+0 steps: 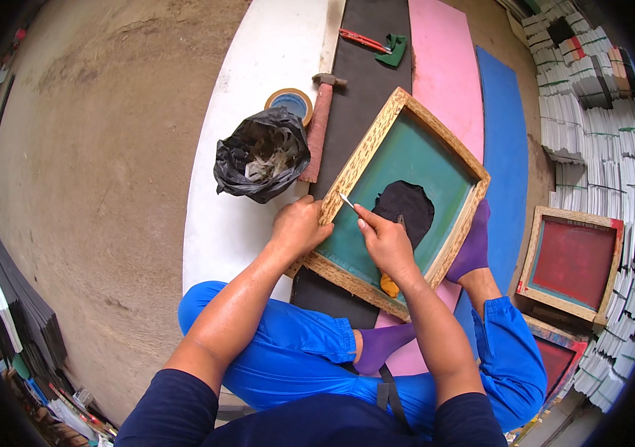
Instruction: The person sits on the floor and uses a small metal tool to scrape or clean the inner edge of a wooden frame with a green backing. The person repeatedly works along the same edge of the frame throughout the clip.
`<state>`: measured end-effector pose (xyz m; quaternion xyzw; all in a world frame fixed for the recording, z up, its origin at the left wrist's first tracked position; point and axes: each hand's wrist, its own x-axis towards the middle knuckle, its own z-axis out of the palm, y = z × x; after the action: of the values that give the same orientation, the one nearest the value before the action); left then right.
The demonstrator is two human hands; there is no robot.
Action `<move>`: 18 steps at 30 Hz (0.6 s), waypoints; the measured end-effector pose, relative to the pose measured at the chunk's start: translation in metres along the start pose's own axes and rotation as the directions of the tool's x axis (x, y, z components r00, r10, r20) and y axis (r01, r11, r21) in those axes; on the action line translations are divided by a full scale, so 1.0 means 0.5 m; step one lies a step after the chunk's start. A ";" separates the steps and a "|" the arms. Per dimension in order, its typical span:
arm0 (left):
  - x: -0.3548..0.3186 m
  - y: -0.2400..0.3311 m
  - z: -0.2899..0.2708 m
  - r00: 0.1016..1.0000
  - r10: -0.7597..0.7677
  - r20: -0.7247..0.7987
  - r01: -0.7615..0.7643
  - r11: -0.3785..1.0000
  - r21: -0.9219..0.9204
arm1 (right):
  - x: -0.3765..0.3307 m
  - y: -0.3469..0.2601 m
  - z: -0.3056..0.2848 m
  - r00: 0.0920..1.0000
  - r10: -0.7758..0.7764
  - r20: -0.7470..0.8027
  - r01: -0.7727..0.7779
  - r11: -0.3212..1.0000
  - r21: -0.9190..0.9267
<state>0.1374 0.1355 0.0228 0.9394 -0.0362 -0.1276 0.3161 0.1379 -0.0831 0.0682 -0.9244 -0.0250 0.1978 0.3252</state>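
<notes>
Wooden screen frame, left fingers gripping edge

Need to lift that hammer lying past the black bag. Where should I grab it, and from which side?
Grip the hammer mid-handle, coming from its right side over the dark mat. The reddish handle lies flat, running toward the person, with the head at the far end; the black bag and tape roll crowd its left.

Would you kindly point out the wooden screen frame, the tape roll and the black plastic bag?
wooden screen frame (366,153), head view, on its upper left wooden rail.
tape roll (282,94), head view, on its tan ring.
black plastic bag (229,167), head view, on its left side.
</notes>
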 end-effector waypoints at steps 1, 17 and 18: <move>-0.001 -0.001 0.000 1.000 0.001 -0.001 -0.001 1.000 -0.002 | -0.003 -0.028 -0.014 0.993 0.102 0.055 -0.101 0.995 -0.025; -0.004 -0.002 0.000 1.000 0.021 -0.015 -0.021 1.000 -0.005 | -0.012 -0.067 -0.013 0.996 0.091 -0.010 -0.091 0.969 -0.229; -0.005 -0.004 0.001 1.000 0.021 -0.011 -0.021 1.000 -0.003 | -0.012 -0.090 -0.018 0.992 0.128 0.002 -0.123 0.958 -0.261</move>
<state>0.1350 0.1370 0.0217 0.9392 -0.0442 -0.1191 0.3191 0.1395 -0.0541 0.1043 -0.9568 0.0051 0.2218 0.1877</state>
